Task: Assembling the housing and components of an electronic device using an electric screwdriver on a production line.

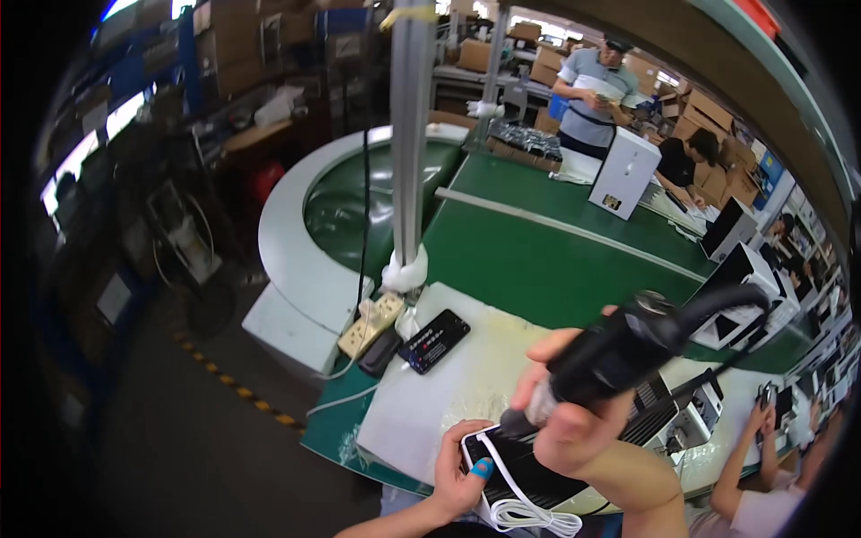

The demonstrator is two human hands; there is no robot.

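My right hand [578,435] is wrapped round a black electric screwdriver [614,350], a thick cable leaving its upper end. The driver slants down to the left, its lower end over the far edge of a white-framed device with a black ribbed face [547,475]. Whether the tip touches the device, I cannot tell. My left hand [459,475], a blue wrap on its thumb, grips the device's left corner. A coiled white cord [538,517] hangs at the near edge, one strand running up across the ribs. My right forearm hides part of the device.
A phone [434,342] lies on the pale work mat [404,421], beside a power strip [372,323] and a metal post [409,134]. Beyond runs a green conveyor [511,251] carrying a white box [625,173]. Other people work at the far side and right.
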